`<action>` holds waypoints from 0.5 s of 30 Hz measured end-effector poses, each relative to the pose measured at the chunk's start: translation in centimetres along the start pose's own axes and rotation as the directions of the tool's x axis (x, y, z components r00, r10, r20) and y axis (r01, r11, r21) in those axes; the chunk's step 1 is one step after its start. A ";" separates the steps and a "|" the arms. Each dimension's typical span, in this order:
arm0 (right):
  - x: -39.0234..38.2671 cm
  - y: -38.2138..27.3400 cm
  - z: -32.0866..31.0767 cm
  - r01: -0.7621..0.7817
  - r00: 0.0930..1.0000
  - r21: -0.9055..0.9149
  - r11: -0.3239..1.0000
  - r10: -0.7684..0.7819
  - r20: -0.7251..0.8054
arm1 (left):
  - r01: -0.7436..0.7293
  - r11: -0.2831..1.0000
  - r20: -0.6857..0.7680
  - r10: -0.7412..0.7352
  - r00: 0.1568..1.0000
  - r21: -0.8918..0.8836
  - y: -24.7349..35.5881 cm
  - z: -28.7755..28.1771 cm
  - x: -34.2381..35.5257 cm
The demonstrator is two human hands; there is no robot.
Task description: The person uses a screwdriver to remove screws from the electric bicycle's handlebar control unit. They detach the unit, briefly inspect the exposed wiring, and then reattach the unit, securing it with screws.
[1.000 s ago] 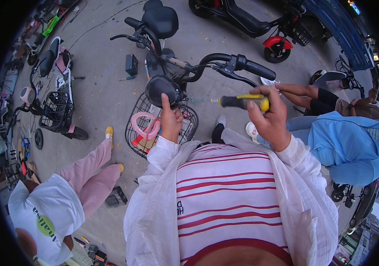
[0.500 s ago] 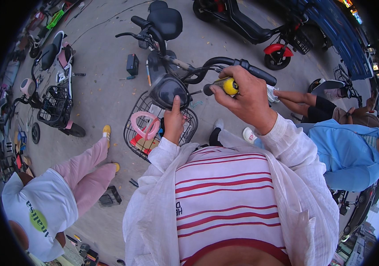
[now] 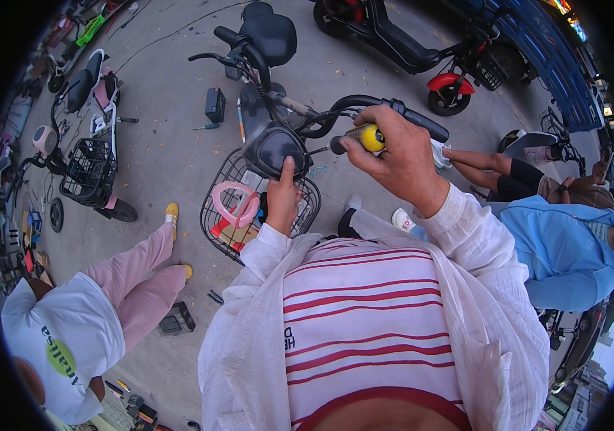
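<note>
My right hand [image 3: 400, 158] is closed around a screwdriver [image 3: 371, 138] with a yellow and dark handle. Its thin shaft points left, with the tip close to the side of a dark, rounded headlight [image 3: 276, 149] at the front of a bike. Whether the tip touches the headlight I cannot tell. My left hand [image 3: 283, 201] grips the headlight from the near side, thumb on top, fingers partly hidden. Below the headlight is a black wire basket [image 3: 210, 208] holding a pink ring-shaped object [image 3: 231, 206] and red and tan items. Black handlebars [image 3: 414, 118] extend beyond my hands.
A person in pink trousers [image 3: 131, 287] stands at left, beside a bike with a basket [image 3: 91, 169]. Another in light blue [image 3: 573, 244] is at right. A black box [image 3: 215, 105] lies on the ground. A black scooter with red fender [image 3: 450, 81] stands at the back.
Both hands keep nearly the same place and grip. The screwdriver and headlight show no clear movement.
</note>
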State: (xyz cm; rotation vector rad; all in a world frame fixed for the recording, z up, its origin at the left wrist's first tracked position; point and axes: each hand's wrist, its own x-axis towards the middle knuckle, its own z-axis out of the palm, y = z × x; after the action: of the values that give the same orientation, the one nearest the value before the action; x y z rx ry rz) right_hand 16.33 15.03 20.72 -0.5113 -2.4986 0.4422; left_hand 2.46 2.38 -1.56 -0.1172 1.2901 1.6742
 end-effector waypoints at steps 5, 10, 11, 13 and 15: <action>0.8 -0.6 0.3 -0.101 0.994 -0.014 0.995 0.100 -0.043 | -0.014 1.000 0.004 0.014 1.000 0.008 -0.3 0.0 0.1; 1.6 -0.7 0.9 -0.165 0.982 -0.012 0.986 0.163 -0.091 | -0.024 0.999 -0.005 0.024 1.000 0.033 -0.6 -0.1 0.3; 1.8 -0.6 0.9 -0.169 0.982 -0.030 0.985 0.165 -0.092 | -0.026 0.999 -0.007 0.026 1.000 0.036 -0.6 -0.1 0.3; 2.2 -0.5 1.0 -0.180 0.980 -0.043 0.983 0.175 -0.098 | -0.028 0.999 -0.005 0.028 1.000 0.037 -0.7 -0.1 0.3; 2.6 -0.2 1.2 -0.195 0.976 -0.033 0.980 0.190 -0.108 | -0.029 0.999 0.002 0.029 1.000 0.032 -0.7 -0.1 0.2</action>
State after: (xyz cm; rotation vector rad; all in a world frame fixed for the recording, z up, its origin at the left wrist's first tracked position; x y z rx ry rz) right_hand 13.57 15.75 20.99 -0.7783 -2.3720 0.4239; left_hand 2.78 2.42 -2.22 -0.0781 1.3223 1.6766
